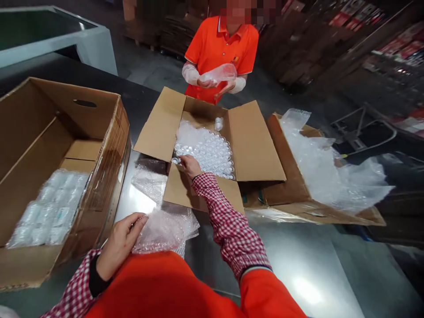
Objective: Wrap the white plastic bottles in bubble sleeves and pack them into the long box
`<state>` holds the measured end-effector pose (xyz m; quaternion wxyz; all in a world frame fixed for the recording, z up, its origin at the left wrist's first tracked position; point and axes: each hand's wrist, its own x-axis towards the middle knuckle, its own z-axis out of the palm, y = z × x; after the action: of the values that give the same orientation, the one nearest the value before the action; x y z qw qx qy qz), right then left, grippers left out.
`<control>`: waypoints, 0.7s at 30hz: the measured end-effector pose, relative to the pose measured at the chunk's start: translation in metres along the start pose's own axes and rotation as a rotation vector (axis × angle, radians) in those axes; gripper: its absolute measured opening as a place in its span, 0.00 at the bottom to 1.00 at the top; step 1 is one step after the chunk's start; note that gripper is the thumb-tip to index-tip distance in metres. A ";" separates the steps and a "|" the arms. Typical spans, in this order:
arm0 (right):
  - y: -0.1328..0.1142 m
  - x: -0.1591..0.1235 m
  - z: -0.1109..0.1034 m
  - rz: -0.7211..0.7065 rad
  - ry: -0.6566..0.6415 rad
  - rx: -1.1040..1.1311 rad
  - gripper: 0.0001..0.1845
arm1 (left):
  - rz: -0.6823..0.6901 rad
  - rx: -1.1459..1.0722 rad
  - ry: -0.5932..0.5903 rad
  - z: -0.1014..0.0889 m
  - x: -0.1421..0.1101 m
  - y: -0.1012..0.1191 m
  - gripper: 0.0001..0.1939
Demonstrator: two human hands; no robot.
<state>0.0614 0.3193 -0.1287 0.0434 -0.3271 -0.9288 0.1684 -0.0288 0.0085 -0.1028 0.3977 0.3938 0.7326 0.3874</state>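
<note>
My left hand [121,243] pinches the edge of a clear bubble-wrap bag [162,229] lying on the metal table close to my body. My right hand [191,167] reaches over the near flap of an open carton [258,150]. Its fingers close at the rim of the packed small clear containers with whitish tops [212,152], at their near-left corner; the fingertips are partly hidden. A clear plastic sheet or bag [190,134] covers some containers. One piece [218,123] stands higher at the back.
At left, a deep carton [99,176] holds bubble-wrapped bundles [49,207]. A carton [288,163] overflowing with clear plastic bags [318,163] stands at right. Across the table, a person in an orange shirt [218,48] holds a clear bag [220,73] in both hands.
</note>
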 end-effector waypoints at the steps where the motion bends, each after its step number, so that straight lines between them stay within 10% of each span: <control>1: 0.004 0.016 0.004 -0.018 -0.046 -0.031 0.18 | -0.013 -0.020 0.002 0.000 0.003 -0.003 0.21; 12: 0.038 0.076 0.018 -0.161 -0.219 -0.077 0.13 | -0.198 -0.270 -0.027 0.004 0.030 -0.022 0.26; 17: 0.051 0.031 -0.011 -0.107 0.049 0.190 0.18 | -0.245 -0.388 0.068 0.008 0.034 -0.020 0.29; 21: 0.023 -0.040 -0.050 -0.120 0.464 0.915 0.17 | -0.186 -0.345 0.095 0.006 0.035 -0.006 0.27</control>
<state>0.1156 0.3257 -0.0881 0.3966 -0.2496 -0.7432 0.4775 -0.0381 0.0390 -0.1208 0.4585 0.2319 0.7064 0.4869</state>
